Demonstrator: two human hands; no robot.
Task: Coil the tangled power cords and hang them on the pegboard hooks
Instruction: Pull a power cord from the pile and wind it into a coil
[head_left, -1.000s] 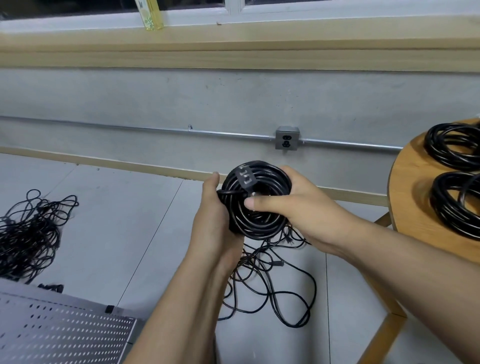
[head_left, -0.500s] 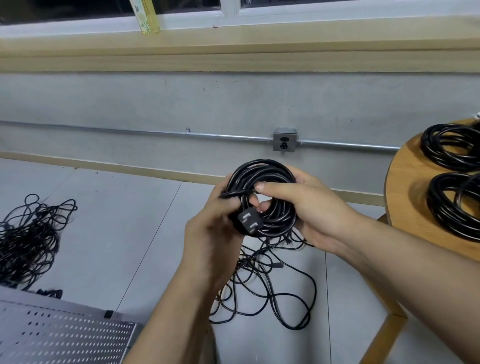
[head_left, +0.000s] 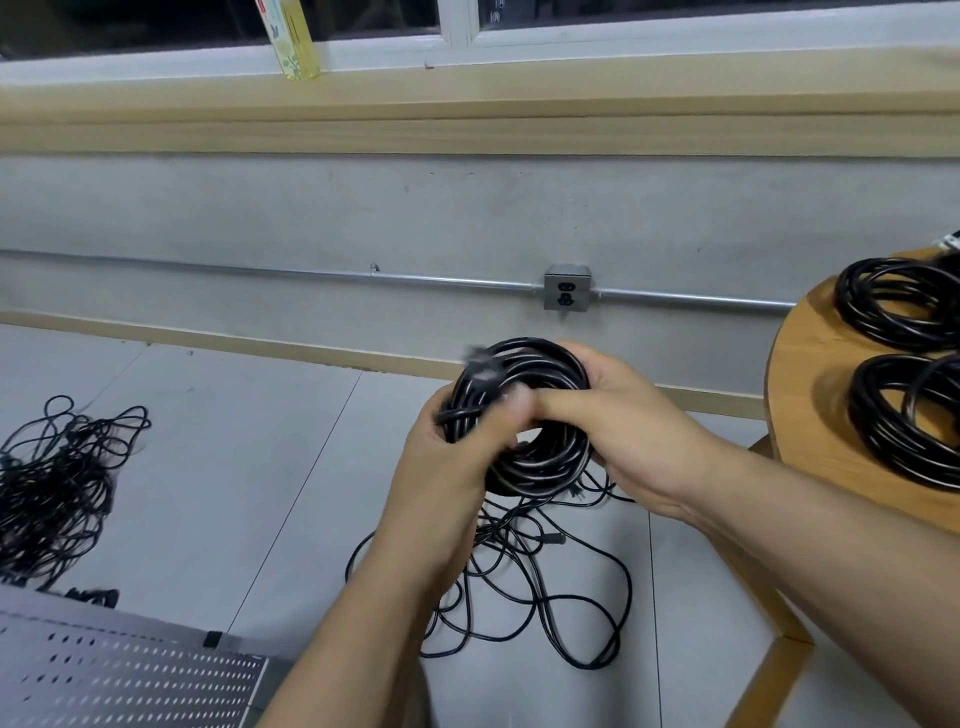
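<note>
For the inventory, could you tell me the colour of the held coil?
The coil is black, clearest in head view.

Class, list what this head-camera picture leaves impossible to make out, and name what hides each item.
1. Plug on the held coil, head view: motion blur hides its prongs.
2. Left grip, head view: fingers blurred and partly behind the coil.
3. Pegboard, head view: cut off by the bottom edge; no hooks visible.
4. Lower table coil, head view: cut off by the right edge.

- Head-worn camera looks forward and down, facing the wall (head_left: 467, 218), close over the coiled cord (head_left: 540, 465) at centre.
- Table (head_left: 810, 374) at 3 o'clock, pegboard (head_left: 130, 675) at 7 o'clock.
</note>
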